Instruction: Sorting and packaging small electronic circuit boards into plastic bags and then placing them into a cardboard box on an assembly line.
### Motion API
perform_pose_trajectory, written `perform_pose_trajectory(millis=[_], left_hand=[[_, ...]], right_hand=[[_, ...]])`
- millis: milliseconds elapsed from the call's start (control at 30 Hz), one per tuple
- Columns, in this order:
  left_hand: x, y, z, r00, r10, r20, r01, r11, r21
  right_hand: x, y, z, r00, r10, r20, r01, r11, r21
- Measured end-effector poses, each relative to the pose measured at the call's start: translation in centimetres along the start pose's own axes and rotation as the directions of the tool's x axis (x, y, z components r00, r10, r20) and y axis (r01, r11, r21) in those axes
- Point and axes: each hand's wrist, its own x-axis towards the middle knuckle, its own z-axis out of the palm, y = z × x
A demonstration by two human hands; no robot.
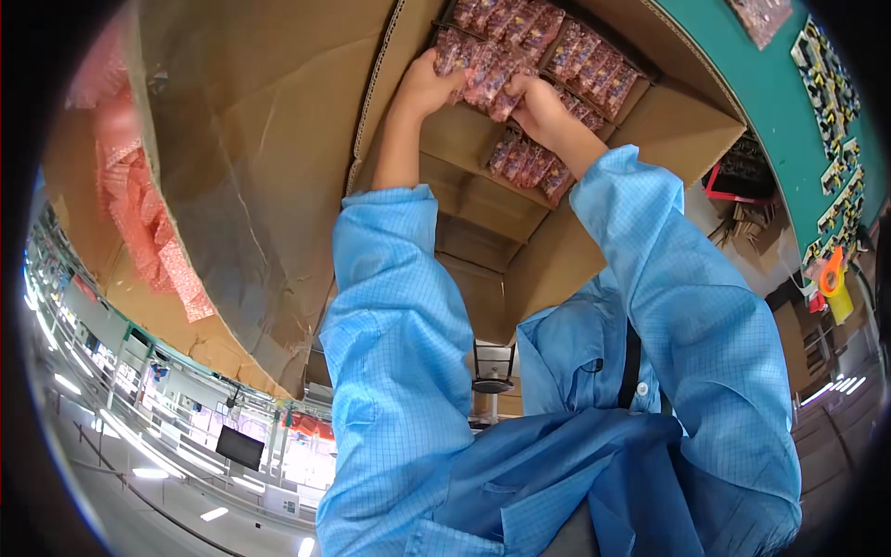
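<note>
1. Light-blue gridded work-coat sleeves (pixel 394 278) are closest. Loose cloth; the right sleeve sits near the box wall and could snag the cardboard if that arm dips.

2. Left hand (pixel 429 85) is curled firmly over the left end of a row of pink see-through bubble-wrap packets (pixel 484 70). Right hand (pixel 548 111) is clamped on the right end. So 2 hands, 1 row, held inside the box. Film looks slick and the visible support is at the ends: middle could sag, or packets slip out, if squeeze is uneven.

3. Brown corrugated cardboard box (pixel 668 125): hollow on the body side of the row. A dropped packet could tumble in there. Can't judge depth.

4. Matching wrapped packets (pixel 594 65) are packed tight just beside. Held row could catch and drag them. Can't tell if it touches anything underneath.

5. Outside, right: green work surface (pixel 710 37) with loose populated circuit boards (pixel 832 84). Right arm is well apart; low knock risk.
</note>
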Motion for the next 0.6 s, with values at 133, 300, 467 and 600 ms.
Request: perform_pose_trajectory(millis=[133,300,467,600], left_hand=[[1.0,-0.5,0.9,0.969,0.222,-0.108,-0.194,0.955,0.224],[-1.5,1.8,2.7,0.951,0.218,-0.220,-0.041,0.793,0.608],[-4.8,2.1,7.7,0.855,0.410,-0.318,-0.004,0.618,0.786],[-6.6,-1.8,12.0,0.899,0.434,-0.059,-0.154,0.439,0.885]], right_hand=[[3.4,1.5,-2.4,0.987,-0.125,-0.100,0.109,0.983,-0.151],[2.8,1.8,-2.1,0.951,-0.267,-0.158,0.109,0.766,-0.634],[-3.6,1.3,-3.2,0.926,-0.377,0.013,0.267,0.631,-0.728],[-13.0,0.0,-4.9,0.947,-0.128,0.295,0.305,0.647,-0.699]])
